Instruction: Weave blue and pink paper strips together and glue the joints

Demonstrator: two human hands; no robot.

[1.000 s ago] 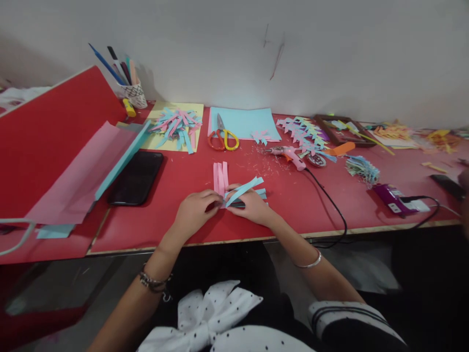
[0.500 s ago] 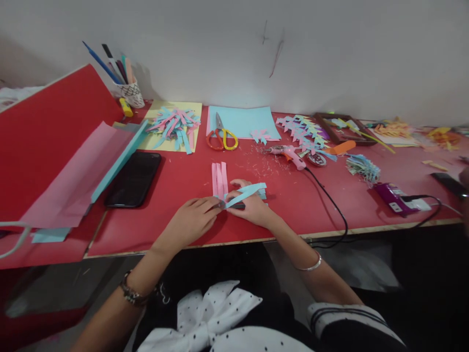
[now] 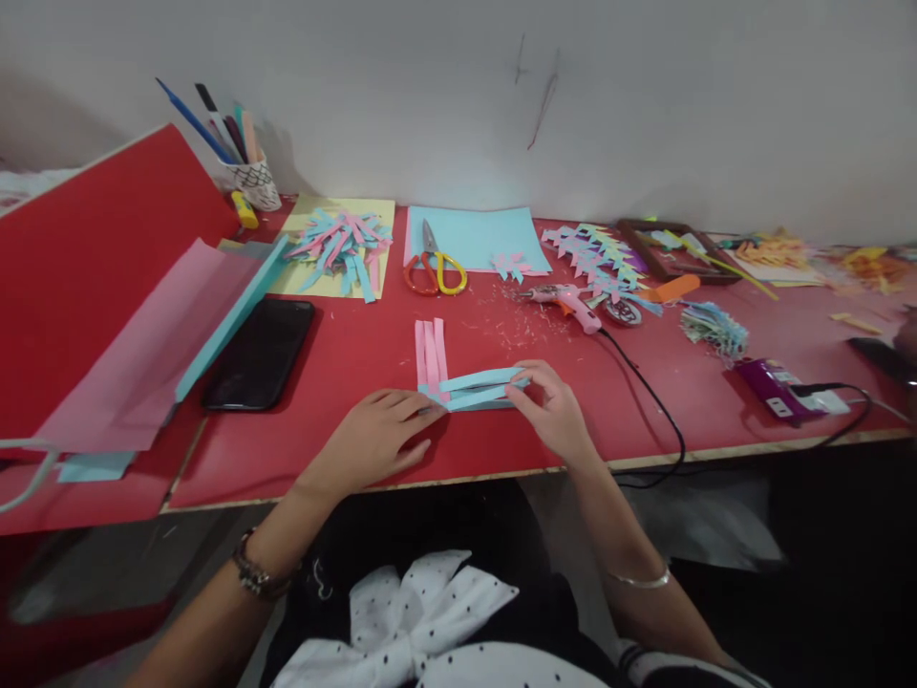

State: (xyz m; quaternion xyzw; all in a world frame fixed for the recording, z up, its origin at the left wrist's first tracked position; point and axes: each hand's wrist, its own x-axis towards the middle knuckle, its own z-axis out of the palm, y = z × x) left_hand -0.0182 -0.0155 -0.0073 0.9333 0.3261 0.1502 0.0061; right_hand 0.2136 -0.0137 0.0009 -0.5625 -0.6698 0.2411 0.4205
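Several pink paper strips (image 3: 431, 354) lie on the red table, pointing away from me. At their near end they meet several blue paper strips (image 3: 477, 390) that run off to the right, some raised above the others. My left hand (image 3: 383, 430) lies low over this corner, its outstretched fingertips pressing there and its thumb apart. What sits right under those fingertips is hidden. At the far right end of the blue strips, my right hand (image 3: 551, 406) pinches them between thumb and fingers.
Scissors (image 3: 435, 263) rest partly on blue paper sheets (image 3: 479, 234). A pink glue gun (image 3: 565, 301) trails a black cord to the right. A phone (image 3: 262, 354) lies at left, beside leaning paper sheets (image 3: 136, 354). Cut strips (image 3: 344, 244) lie heaped behind. A person's hand shows at far right.
My right hand has moved right, from beside the left hand to the strips' far ends. The raised blue strip now lies lower, along the others. My left hand stays at the corner.
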